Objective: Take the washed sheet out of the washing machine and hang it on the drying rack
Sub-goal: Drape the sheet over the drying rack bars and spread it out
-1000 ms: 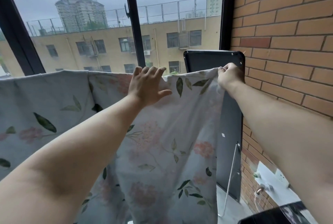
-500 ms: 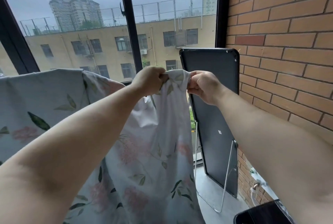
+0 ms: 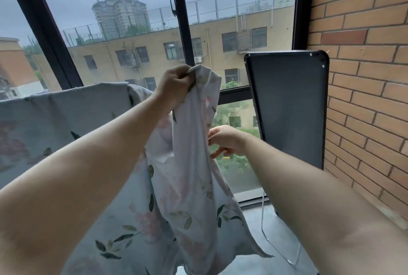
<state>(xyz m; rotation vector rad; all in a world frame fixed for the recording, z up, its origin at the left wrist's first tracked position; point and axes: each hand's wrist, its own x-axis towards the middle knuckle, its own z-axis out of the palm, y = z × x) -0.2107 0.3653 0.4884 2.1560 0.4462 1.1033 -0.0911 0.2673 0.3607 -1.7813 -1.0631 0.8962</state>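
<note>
A pale grey sheet (image 3: 66, 124) printed with pink flowers and green leaves hangs over a rack rail that it hides, spreading across the left half of the view. Its right end is gathered into a bunch (image 3: 194, 177) that hangs down in the middle. My left hand (image 3: 175, 85) grips the top of this bunch and holds it up above the rail line. Lower down and to the right, my right hand (image 3: 225, 141) pinches the edge of the hanging bunch with curled fingers.
A dark flat panel on a thin metal stand (image 3: 291, 106) leans against the brick wall (image 3: 364, 75) on the right. Tall black-framed windows (image 3: 178, 20) close the space behind the sheet. The grey floor (image 3: 260, 226) shows below the panel.
The sheet's right end, first spread along the rail, is now bunched and lifted in my left hand. My right hand left the top corner and dropped to the bunch's edge.
</note>
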